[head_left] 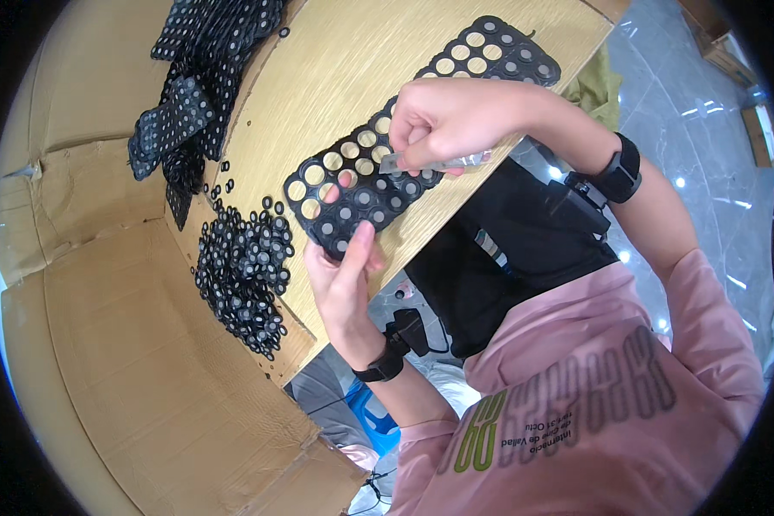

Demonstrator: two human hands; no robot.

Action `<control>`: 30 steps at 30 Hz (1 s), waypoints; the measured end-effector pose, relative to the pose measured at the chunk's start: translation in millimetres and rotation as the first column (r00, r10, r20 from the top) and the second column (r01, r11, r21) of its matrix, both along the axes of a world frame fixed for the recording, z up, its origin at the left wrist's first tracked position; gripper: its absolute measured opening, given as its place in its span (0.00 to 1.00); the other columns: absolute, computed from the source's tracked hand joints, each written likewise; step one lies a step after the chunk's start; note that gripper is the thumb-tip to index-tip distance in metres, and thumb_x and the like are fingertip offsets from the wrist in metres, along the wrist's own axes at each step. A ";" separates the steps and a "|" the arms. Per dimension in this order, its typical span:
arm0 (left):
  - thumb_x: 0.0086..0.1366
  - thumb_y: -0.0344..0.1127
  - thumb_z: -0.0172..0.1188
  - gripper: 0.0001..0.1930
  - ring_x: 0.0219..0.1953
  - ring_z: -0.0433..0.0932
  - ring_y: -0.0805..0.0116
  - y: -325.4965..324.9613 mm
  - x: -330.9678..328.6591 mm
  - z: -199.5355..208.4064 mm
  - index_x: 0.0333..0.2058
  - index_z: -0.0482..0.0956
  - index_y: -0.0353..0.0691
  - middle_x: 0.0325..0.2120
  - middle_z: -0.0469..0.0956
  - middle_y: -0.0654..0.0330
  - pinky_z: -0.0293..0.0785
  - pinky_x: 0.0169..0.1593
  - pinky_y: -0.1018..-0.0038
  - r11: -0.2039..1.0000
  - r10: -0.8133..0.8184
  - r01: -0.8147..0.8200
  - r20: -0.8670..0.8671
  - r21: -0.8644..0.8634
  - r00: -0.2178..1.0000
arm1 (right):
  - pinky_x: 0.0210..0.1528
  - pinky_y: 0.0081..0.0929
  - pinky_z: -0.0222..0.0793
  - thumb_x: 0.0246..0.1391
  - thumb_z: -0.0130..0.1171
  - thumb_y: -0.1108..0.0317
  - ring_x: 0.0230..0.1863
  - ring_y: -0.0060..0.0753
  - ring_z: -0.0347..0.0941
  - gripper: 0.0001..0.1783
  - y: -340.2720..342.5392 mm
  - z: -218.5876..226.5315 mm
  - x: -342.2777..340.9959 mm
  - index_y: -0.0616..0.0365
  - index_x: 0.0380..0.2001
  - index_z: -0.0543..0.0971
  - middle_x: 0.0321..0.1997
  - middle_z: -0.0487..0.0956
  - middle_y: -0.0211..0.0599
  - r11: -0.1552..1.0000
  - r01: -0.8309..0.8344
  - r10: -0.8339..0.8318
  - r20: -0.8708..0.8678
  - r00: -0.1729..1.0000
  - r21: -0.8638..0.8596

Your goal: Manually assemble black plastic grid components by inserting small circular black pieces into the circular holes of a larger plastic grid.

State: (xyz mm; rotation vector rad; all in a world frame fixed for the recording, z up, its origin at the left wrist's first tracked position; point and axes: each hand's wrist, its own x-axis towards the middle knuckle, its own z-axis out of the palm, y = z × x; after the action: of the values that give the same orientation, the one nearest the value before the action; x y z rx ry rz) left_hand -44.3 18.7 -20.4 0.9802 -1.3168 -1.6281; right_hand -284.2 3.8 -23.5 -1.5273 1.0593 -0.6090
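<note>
A black perforated strip [365, 199] slants over the table. Part of its round openings are bare; the nearer rows hold black rings with grey centres. My left hand [344, 279] grips its left end, thumb on top, with fingertips showing through the holes from below. My right hand [443, 120] is closed around a thin, flat, greyish tool [390, 163] with a clear or shiny rear part. The tool's flat end lies over the strip; whether it touches is hard to tell. A similar stretch of black strip [525, 53] extends beyond my right hand, which hides whether the two join.
Small black rings [245, 267] lie heaped at the left of the wooden table [318, 73]. Black perforated strips [206, 77] are piled at the far left. Cardboard [146, 335] walls off the left side. The table's edge runs close beneath my hands.
</note>
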 end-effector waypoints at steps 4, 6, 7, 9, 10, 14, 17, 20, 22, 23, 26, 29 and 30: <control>0.57 0.20 0.59 0.31 0.28 0.74 0.73 2.4 9.7 -1.7 0.59 0.58 0.31 0.42 0.74 0.54 0.71 0.32 0.78 0.976 -0.206 0.216 -0.232 0.018 0.951 | 0.16 0.18 0.62 0.49 0.52 0.69 0.14 0.20 0.72 0.10 1.2 3.2 0.3 0.65 0.22 0.77 0.11 0.74 0.31 0.999 0.031 -0.031 0.008 0.999 0.013; 0.57 0.19 0.59 0.30 0.31 0.75 0.72 10.1 -5.9 -3.4 0.58 0.59 0.31 0.41 0.74 0.55 0.73 0.36 0.77 0.997 -0.074 0.072 -0.068 -0.033 0.995 | 0.16 0.19 0.62 0.49 0.53 0.68 0.14 0.20 0.72 0.11 -0.3 0.7 0.4 0.65 0.21 0.77 0.11 0.74 0.31 1.000 0.015 -0.014 0.021 1.000 -0.004; 0.56 0.18 0.60 0.29 0.35 0.76 0.72 11.3 -10.8 -4.6 0.57 0.61 0.31 0.40 0.74 0.55 0.75 0.40 0.76 0.992 0.070 -0.061 0.087 -0.107 0.994 | 0.16 0.19 0.62 0.49 0.53 0.68 0.14 0.20 0.72 0.11 0.1 0.7 0.0 0.65 0.21 0.77 0.11 0.74 0.31 1.000 0.016 -0.016 0.020 1.000 -0.003; 0.56 0.18 0.61 0.26 0.40 0.76 0.71 7.8 -10.5 -5.0 0.54 0.64 0.31 0.41 0.74 0.57 0.74 0.46 0.75 0.997 -0.017 0.030 0.181 -0.069 0.983 | 0.15 0.18 0.62 0.49 0.52 0.69 0.14 0.20 0.72 0.11 0.7 1.8 -0.2 0.65 0.21 0.76 0.11 0.74 0.31 0.999 0.037 -0.038 0.021 0.999 0.023; 0.56 0.19 0.61 0.25 0.40 0.76 0.72 10.6 -19.2 -3.5 0.53 0.65 0.30 0.41 0.74 0.58 0.74 0.46 0.75 0.996 0.038 -0.024 0.174 -0.084 0.984 | 0.15 0.18 0.62 0.49 0.52 0.69 0.14 0.20 0.72 0.11 0.7 2.0 -0.2 0.65 0.21 0.76 0.11 0.74 0.31 0.999 0.034 -0.035 0.023 0.999 0.022; 0.56 0.17 0.59 0.23 0.42 0.76 0.69 8.1 -16.2 -16.4 0.51 0.66 0.28 0.41 0.74 0.55 0.75 0.47 0.71 0.989 0.043 -0.037 0.034 -0.144 0.999 | 0.14 0.18 0.63 0.50 0.52 0.69 0.14 0.21 0.72 0.11 1.4 1.7 -5.1 0.66 0.21 0.76 0.11 0.74 0.32 0.999 0.043 -0.044 0.056 0.997 0.023; 0.55 0.15 0.57 0.23 0.44 0.76 0.65 13.4 -12.3 -12.9 0.51 0.66 0.29 0.42 0.74 0.52 0.75 0.49 0.68 0.996 0.028 -0.041 -0.146 -0.084 0.989 | 0.14 0.18 0.64 0.50 0.53 0.69 0.14 0.21 0.73 0.11 2.7 0.4 -4.4 0.66 0.21 0.76 0.12 0.74 0.31 0.998 0.053 -0.055 0.088 0.995 0.033; 0.55 0.17 0.60 0.21 0.39 0.77 0.69 10.7 -20.8 -10.4 0.49 0.69 0.30 0.39 0.76 0.55 0.78 0.44 0.73 0.986 0.065 -0.057 0.046 -0.155 0.997 | 0.15 0.18 0.65 0.50 0.53 0.69 0.14 0.21 0.73 0.11 2.6 -3.0 -4.1 0.66 0.21 0.76 0.12 0.74 0.31 0.998 0.062 -0.064 0.091 0.994 0.022; 0.56 0.18 0.60 0.18 0.35 0.78 0.71 11.8 -32.1 -5.4 0.46 0.70 0.30 0.37 0.77 0.56 0.78 0.38 0.75 0.981 0.147 -0.128 0.123 -0.149 0.982 | 0.16 0.18 0.65 0.50 0.53 0.69 0.14 0.21 0.73 0.11 2.2 -3.7 -3.1 0.66 0.21 0.76 0.12 0.74 0.31 0.998 0.063 -0.064 0.084 0.994 0.013; 0.56 0.19 0.61 0.16 0.31 0.78 0.72 11.7 -38.1 -2.3 0.44 0.72 0.30 0.34 0.78 0.57 0.79 0.33 0.78 0.969 0.224 -0.197 0.197 -0.148 0.954 | 0.16 0.18 0.65 0.50 0.53 0.69 0.14 0.21 0.73 0.11 2.5 -2.9 -2.6 0.66 0.21 0.76 0.12 0.74 0.31 0.998 0.057 -0.059 0.092 0.994 0.015; 0.59 0.23 0.60 0.06 0.20 0.76 0.74 4.0 -43.8 -0.3 0.35 0.74 0.29 0.28 0.78 0.57 0.76 0.22 0.80 0.959 0.281 -0.250 0.330 -0.133 0.901 | 0.16 0.18 0.64 0.49 0.53 0.69 0.14 0.20 0.71 0.10 3.0 -2.0 -3.4 0.66 0.21 0.76 0.12 0.74 0.32 0.999 0.045 -0.046 0.080 0.996 0.011; 0.60 0.25 0.59 0.05 0.16 0.75 0.73 -2.1 -40.4 -3.9 0.32 0.75 0.29 0.23 0.78 0.56 0.73 0.19 0.79 0.965 0.262 -0.238 0.342 -0.112 0.902 | 0.15 0.20 0.62 0.48 0.53 0.70 0.12 0.21 0.70 0.10 2.9 3.8 -2.8 0.67 0.21 0.76 0.11 0.74 0.33 1.000 0.015 -0.015 0.013 1.000 0.019; 0.61 0.25 0.59 0.05 0.16 0.75 0.72 -1.9 -41.5 -2.3 0.32 0.75 0.29 0.24 0.78 0.56 0.73 0.19 0.79 0.962 0.272 -0.246 0.369 -0.117 0.889 | 0.15 0.21 0.62 0.48 0.53 0.70 0.12 0.21 0.69 0.10 3.3 6.4 -2.5 0.67 0.21 0.76 0.11 0.73 0.33 1.000 -0.004 0.005 -0.037 0.999 0.031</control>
State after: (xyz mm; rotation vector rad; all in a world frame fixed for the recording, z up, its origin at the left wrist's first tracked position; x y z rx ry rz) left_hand -85.8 16.7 -22.6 1.4193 -1.4099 -1.2191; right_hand -286.7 7.1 -17.2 -1.5189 1.0888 -0.5605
